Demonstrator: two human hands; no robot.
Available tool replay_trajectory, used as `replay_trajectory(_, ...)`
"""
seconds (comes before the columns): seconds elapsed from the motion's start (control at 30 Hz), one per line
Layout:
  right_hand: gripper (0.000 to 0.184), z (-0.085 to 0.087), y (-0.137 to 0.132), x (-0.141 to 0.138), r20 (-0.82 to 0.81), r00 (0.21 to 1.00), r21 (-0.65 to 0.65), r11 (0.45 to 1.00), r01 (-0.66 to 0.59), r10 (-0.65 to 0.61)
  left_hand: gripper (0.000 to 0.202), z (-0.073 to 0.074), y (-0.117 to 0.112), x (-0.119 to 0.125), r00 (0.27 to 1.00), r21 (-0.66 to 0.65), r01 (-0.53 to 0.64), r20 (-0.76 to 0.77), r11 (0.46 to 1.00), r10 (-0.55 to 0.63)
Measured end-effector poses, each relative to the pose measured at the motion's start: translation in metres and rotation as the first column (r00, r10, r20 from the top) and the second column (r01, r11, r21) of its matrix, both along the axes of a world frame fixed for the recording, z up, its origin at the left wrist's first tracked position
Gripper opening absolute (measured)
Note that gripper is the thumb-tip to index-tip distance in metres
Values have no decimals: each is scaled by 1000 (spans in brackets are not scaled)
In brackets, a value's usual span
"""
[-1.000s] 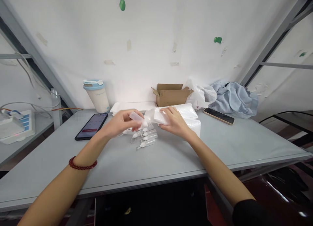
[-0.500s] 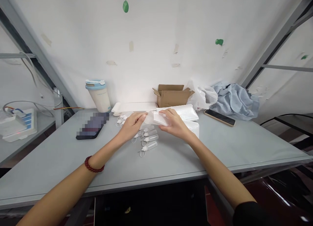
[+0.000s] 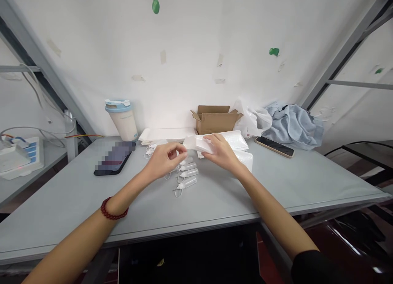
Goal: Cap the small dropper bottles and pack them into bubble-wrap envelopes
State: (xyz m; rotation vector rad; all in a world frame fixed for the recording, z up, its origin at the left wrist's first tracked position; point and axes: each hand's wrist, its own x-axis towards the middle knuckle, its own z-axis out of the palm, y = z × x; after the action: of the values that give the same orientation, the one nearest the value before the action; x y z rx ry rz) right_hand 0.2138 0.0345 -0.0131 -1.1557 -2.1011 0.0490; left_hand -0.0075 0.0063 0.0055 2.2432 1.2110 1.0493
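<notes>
My right hand is wrapped around a small white packet, and a translucent plastic flap sticks out from its left end. Just left of that flap, my left hand is curled with thumb and index tips close together; whatever they may pinch is too small to make out. Several small clear dropper bottles with white caps and loops lie in a column on the table below the hands. More white-capped pieces lie behind my left hand, partly covered by it.
White padded mailers lie behind and beside my right hand, and flat white sheets by the wall. Further along stand a cup, an open cardboard box, a plastic bag, blue cloth and two phones.
My left hand has drawn back slightly from the packet's flap, and its fingers have curled. My right hand keeps hold of the packet; more of the flap now shows.
</notes>
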Motion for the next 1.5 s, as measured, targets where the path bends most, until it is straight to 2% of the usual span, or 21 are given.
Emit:
replay_trajectory(0.07,41,1,1,3,-2,999,-4,999,44,-44,18,-2,-4,2,968,-96,173,-167,980,-187)
replay_trajectory(0.13,40,2,2,5,1,998,-5,998,62,-62,16,-9,-8,5,896,-140,270,-327,953,-302)
replay_trajectory(0.23,40,1,1,4,19,998,1,998,58,-58,14,-22,-13,11,804,-142,314,-487,939,-342)
replay_trajectory(0.33,40,0,-1,1,46,998,-6,999,52,-52,19,-26,-17,14,789,-141,339,-496,930,-363)
replay_trajectory(0.43,41,0,-2,-2,66,996,-20,998,56,-54,25,-20,-18,16,886,-101,333,-307,938,-347)
replay_trajectory(0.5,41,1,-2,-2,75,995,-29,997,65,-63,23,-11,-17,17,975,-35,220,-23,975,-221)
replay_trajectory(0.53,40,1,-2,-2,76,995,-34,997,70,-67,22,-7,-16,16,980,-6,134,150,991,-132)
replay_trajectory(0.6,41,2,-2,-2,70,995,-41,997,70,-67,19,-1,-11,14,893,20,-32,450,999,20)
replay_trajectory(0.63,41,1,-2,-2,64,996,-45,997,64,-61,19,1,-8,13,837,23,-88,544,996,61)
replay_trajectory(0.67,42,1,-1,-1,59,997,-47,997,55,-53,20,2,-5,10,796,25,-123,600,992,83)
replay_trajectory(0.73,42,0,-1,-1,47,998,-44,998,38,-36,22,1,1,6,762,25,-164,638,986,110)
replay_trajectory(0.93,42,-1,-2,-1,20,1000,-8,1000,-5,5,22,-9,8,3,805,9,-235,562,972,190)
replay_trajectory(1.1,39,2,-7,-6,8,997,13,997,-79,79,19,-20,5,10,854,-9,-201,489,980,180)
replay_trajectory(1.17,40,2,-9,-8,16,995,14,995,-97,96,18,-24,5,11,883,25,-194,441,981,164)
replay_trajectory(1.23,40,1,-10,-10,21,993,19,993,-116,116,17,-26,6,12,921,95,-190,361,977,144)
replay_trajectory(1.33,40,-1,-12,-13,25,990,30,990,-140,139,24,-25,5,12,977,184,-181,148,966,154)
replay_trajectory(1.43,37,-2,-13,-15,35,989,31,989,-147,146,35,-20,1,13,995,198,-88,-25,976,95)
replay_trajectory(1.5,37,-2,-12,-15,35,989,35,989,-147,145,37,-16,-2,14,998,192,-19,-48,981,29)
